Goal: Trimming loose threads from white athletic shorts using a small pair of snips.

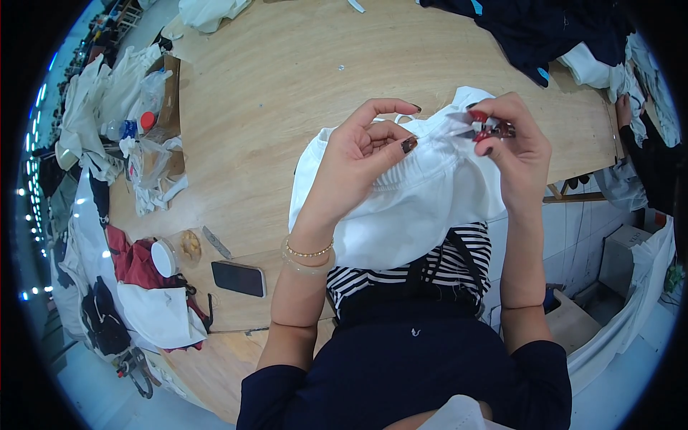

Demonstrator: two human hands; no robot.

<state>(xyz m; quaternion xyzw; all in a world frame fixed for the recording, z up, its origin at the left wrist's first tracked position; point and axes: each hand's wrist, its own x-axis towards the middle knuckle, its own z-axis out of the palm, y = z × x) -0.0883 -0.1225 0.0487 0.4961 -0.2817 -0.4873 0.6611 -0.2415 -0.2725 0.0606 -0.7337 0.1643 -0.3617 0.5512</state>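
Observation:
A white garment (pixel 401 222) with a gathered elastic waistband (pixel 416 168) lies over the table's near edge and my lap. My left hand (pixel 369 154) pinches the waistband's edge between thumb and a finger, its index finger raised and curved. In my right hand (pixel 512 136) is a pair of small red-handled thread snips (pixel 486 129), gripped between thumb and fingers. Their metal blades point left, at the waistband. A thin white cord loop (pixel 403 118) shows at the waistband by my left fingertips. Whether the blades touch the fabric, I cannot tell.
On the wooden table (pixel 251 122), left, lie a dark phone (pixel 238 279), a grey blade-like tool (pixel 216 242) and a clear jar (pixel 185 247) with a white lid. A cardboard box (pixel 169 100) with a bottle and plastic bags stands behind. Dark clothing (pixel 530 32) is heaped far right.

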